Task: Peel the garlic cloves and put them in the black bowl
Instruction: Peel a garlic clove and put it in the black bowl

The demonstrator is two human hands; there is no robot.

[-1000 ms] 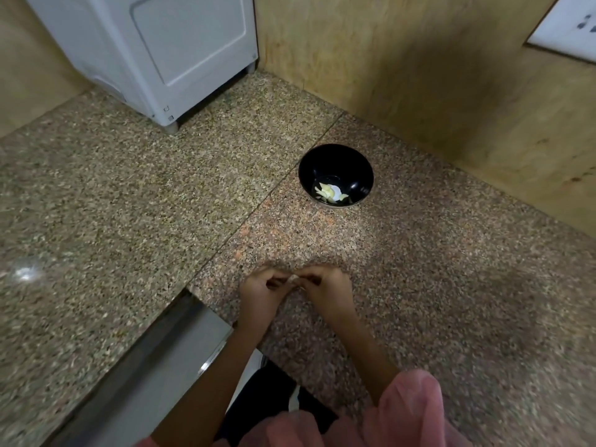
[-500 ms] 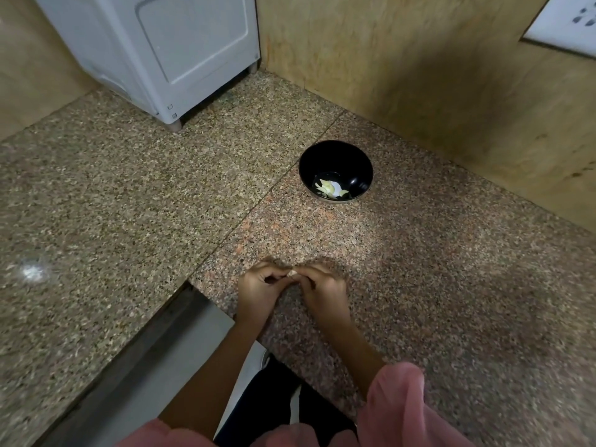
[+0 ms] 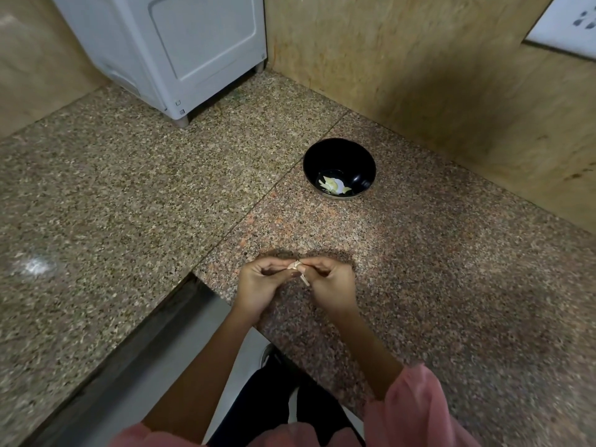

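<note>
This place looks like a home kitchen. The tabletop [image 3: 451, 269] is a speckled granite slab in brown and pink tones, with a seam between two pieces, and it runs into a corner. The walls [image 3: 419, 59] behind it are covered with beige stone-like panels. A white appliance [image 3: 180, 50] on small feet stands on the tabletop at the back. A black bowl [image 3: 339, 156] with some pale peeled garlic pieces [image 3: 333, 186] inside stands near the corner. At the upper right, a white wall socket [image 3: 571, 21] is partly visible.
</note>
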